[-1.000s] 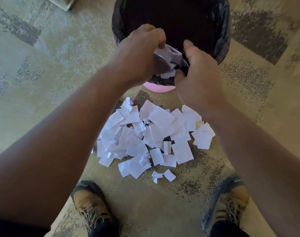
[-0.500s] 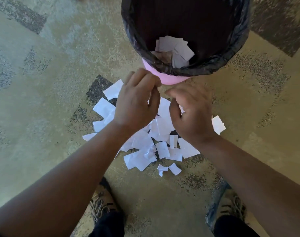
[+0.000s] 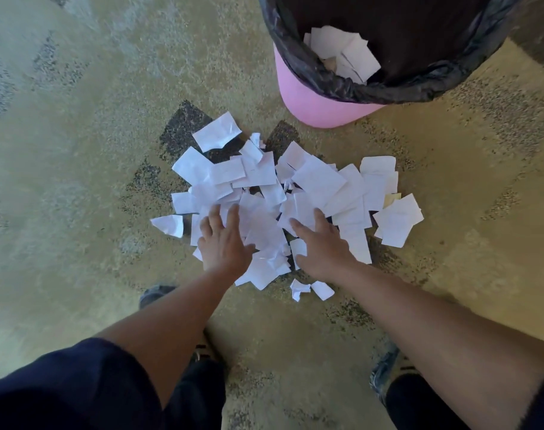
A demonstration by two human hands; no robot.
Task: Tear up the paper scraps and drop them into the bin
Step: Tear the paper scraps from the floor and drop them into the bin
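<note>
Spreading left-right, paper scraps (image 3: pixel 320 181) lie under both flat hands.

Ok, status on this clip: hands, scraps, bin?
Left hand and right hand open, flat on scraps. Some scraps in bin. Nothing in the way.

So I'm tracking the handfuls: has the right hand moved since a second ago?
Yes. The right hand has dropped from the bin's rim down to the paper scraps on the carpet, fingers spread.
</note>
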